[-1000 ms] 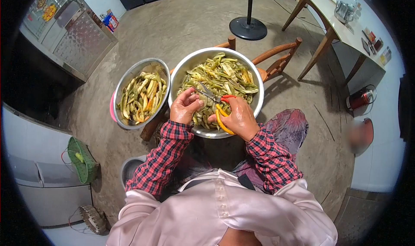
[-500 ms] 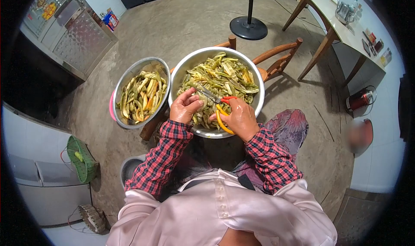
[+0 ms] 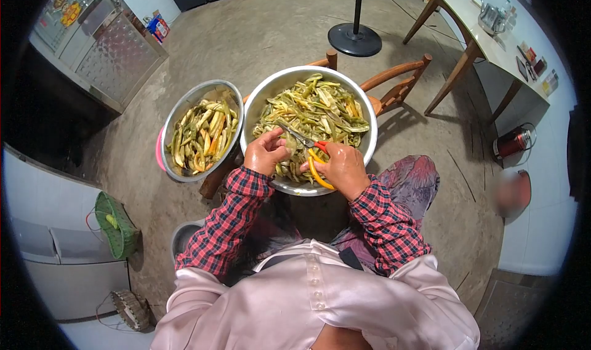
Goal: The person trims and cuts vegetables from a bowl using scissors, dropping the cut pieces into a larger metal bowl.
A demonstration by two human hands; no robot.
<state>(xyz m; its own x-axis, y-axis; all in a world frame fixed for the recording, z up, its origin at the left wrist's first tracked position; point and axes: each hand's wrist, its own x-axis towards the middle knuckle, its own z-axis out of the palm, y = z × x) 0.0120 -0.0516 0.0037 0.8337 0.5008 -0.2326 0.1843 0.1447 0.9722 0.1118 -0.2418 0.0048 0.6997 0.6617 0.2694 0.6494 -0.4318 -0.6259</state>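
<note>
A large metal basin (image 3: 247,113) holds a heap of cut, yellow-green pickled peppers (image 3: 320,104). Over its near side, my right hand (image 3: 346,170) is closed on scissors (image 3: 300,137) with red and yellow handles. Their blades point up and left, toward my left hand (image 3: 265,155). The fingers of that hand are bent and pinched around a pale green pepper piece (image 3: 288,146), close beside the blades. To the left, a smaller metal basin (image 3: 169,128) contains long, whole-looking yellow, green and orange peppers (image 3: 206,135).
Wooden chairs (image 3: 394,82) stand behind and under the basins. A black round stand base (image 3: 355,40) is farther back. A table (image 3: 458,5) with a kettle is at right. A green basket (image 3: 117,226) lies at left, and a grey bucket (image 3: 182,236) sits by my left sleeve.
My left hand has shifted very slightly, its fingers curling closer to the scissors. The scissor handles look a little closer together. The basins have stayed put.
</note>
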